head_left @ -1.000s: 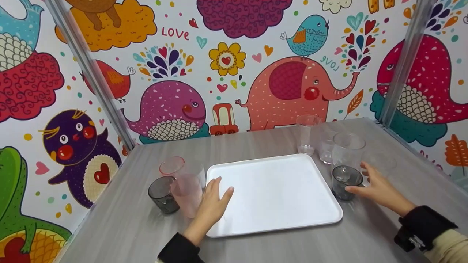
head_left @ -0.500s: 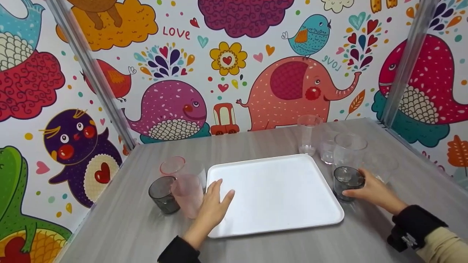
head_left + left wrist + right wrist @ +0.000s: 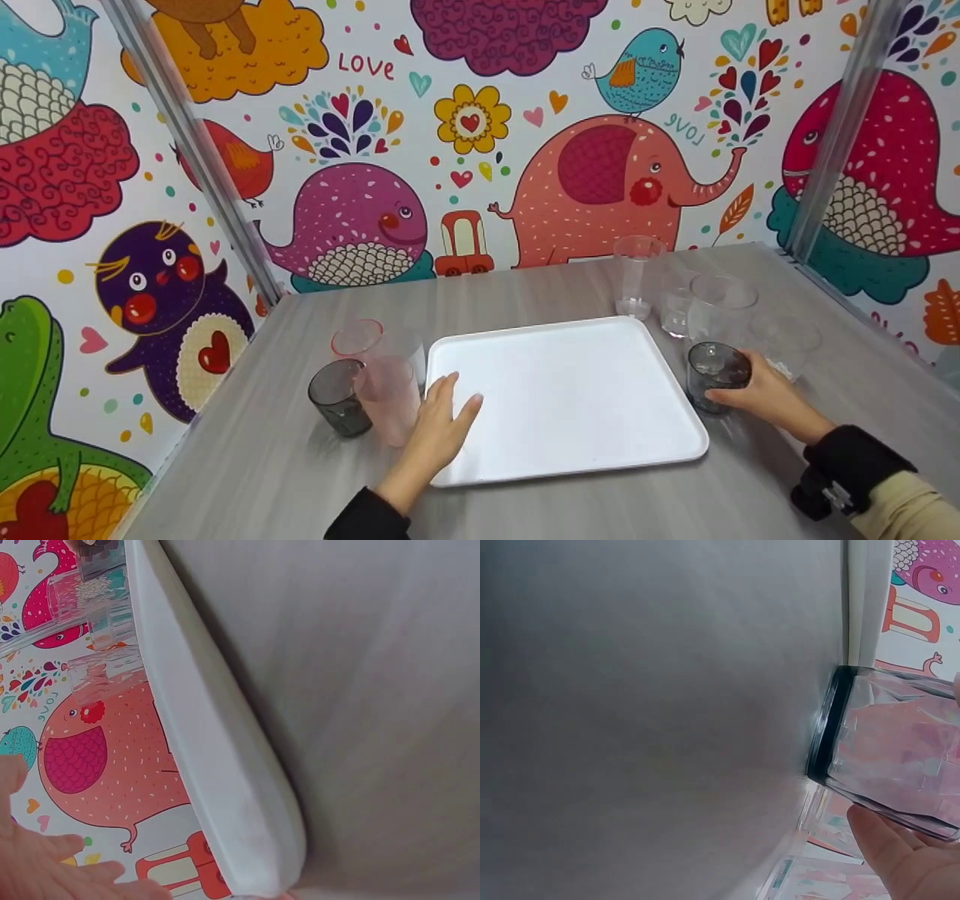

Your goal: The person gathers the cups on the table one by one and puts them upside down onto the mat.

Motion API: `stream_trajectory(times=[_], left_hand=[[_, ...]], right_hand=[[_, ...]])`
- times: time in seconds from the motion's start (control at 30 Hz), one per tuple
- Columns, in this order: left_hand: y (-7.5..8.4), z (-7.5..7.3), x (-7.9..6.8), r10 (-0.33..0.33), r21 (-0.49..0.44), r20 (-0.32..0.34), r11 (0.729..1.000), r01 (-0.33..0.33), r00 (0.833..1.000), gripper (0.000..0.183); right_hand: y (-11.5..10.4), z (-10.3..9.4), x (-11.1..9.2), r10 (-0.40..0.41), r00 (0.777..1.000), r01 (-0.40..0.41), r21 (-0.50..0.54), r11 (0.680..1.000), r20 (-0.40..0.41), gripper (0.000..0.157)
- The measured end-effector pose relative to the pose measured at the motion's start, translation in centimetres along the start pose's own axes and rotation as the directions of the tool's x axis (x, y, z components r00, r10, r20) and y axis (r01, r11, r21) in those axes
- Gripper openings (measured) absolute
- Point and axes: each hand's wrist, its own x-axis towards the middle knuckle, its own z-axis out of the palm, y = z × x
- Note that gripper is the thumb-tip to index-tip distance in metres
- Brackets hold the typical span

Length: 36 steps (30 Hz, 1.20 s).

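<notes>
My right hand (image 3: 766,396) grips a smoky grey glass (image 3: 709,379), thumb on the near side and fingers round the far side. The glass stands upright beside the right rim of a white tray (image 3: 570,397). In the right wrist view, fingers (image 3: 889,844) lie along the glass (image 3: 900,742), whose dark base seems to meet the table. My left hand (image 3: 439,435) is over the tray's left edge with fingers extended, holding nothing. Just left of it stands a frosted pink tumbler (image 3: 386,397). A second smoky glass (image 3: 341,401) is beside that tumbler.
Behind the pink tumbler are a pink-rimmed glass (image 3: 358,339) and a clear glass, partly hidden. Several clear cups cluster at the back right, including a tall tumbler (image 3: 636,281) and a wide glass (image 3: 721,300). A cartoon-printed wall (image 3: 480,45) bounds the grey table (image 3: 525,289).
My right hand has moved slightly left and closed round the smoky glass, which it was only reaching toward a second ago. My left hand stays where it was.
</notes>
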Motion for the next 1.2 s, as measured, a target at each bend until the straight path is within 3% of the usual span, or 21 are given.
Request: stream_trajectory(times=[0.27,0.5,0.73,0.83,0.9,0.97,1.0,1.07,1.2], left_hand=[[-0.1,0.1,0.0,0.013,0.005,-0.002,1.000,-0.013,1.000,0.061],[-0.2,0.1,0.0,0.008,0.017,-0.014,1.000,-0.008,1.000,0.060],[0.2,0.3,0.0,-0.007,0.025,0.002,1.000,0.007,1.000,0.062],[0.6,0.5,0.1,-0.014,0.032,0.012,0.999,0.014,1.000,0.062],[0.9,0.8,0.2,-0.009,0.034,0.028,0.999,0.008,1.000,0.062],[1.2,1.0,0.3,-0.003,0.028,0.047,1.000,0.001,0.999,0.063],[1.3,1.1,0.4,0.003,0.022,0.058,1.000,-0.004,0.998,0.064],[1.6,1.4,0.5,0.014,0.013,0.074,1.000,-0.015,0.997,0.064],[2.4,2.0,0.9,0.037,-0.015,0.072,0.999,-0.036,0.997,0.061]], right_hand=[[-0.1,-0.1,-0.2,-0.002,1.000,0.002,-0.006,1.000,-0.017,0.094],[-2.0,-1.9,-0.1,0.033,0.999,-0.031,0.071,0.997,-0.020,0.099],[-5.5,-3.1,0.2,0.033,0.999,-0.024,0.228,0.973,-0.034,0.101],[-6.6,-2.4,0.6,0.019,0.996,0.015,0.376,0.927,-0.085,0.094],[-7.2,-1.5,0.9,0.020,0.993,0.045,0.522,0.852,-0.119,0.088],[-7.9,-0.4,1.4,0.037,0.988,0.075,0.684,0.726,-0.148,0.074],[-8.3,0.2,1.6,0.050,0.986,0.089,0.758,0.647,-0.158,0.065],[-9.2,1.5,2.2,0.061,0.982,0.130,0.880,0.457,-0.177,0.048],[-10.7,4.1,3.3,0.065,0.982,0.171,0.982,0.085,-0.176,0.018]])
